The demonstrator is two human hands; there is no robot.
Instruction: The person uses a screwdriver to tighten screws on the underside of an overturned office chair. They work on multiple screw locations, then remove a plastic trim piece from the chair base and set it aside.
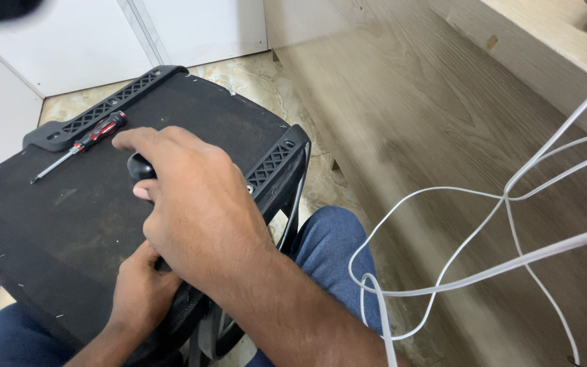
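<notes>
A black upturned chair seat (69, 224) rests across my lap, its fabric underside facing up. My right hand (195, 204) lies over the seat's near right part, fingers closed on a black tool handle (140, 166). Underneath it, my left hand (140, 295) presses on the seat's near edge, fingers hidden by the right hand. A red-and-black screwdriver (79, 144) lies loose on the seat's far left, next to a black plastic bracket (107, 107). A second bracket (273, 163) runs along the seat's right edge.
White cables (504, 197) loop in the air at right, over a grey wood-grain panel (443, 109). White cabinet panels (90, 41) stand behind the seat. Marbled floor tile (266, 81) shows between them. My jeans-clad leg (334, 251) is beneath.
</notes>
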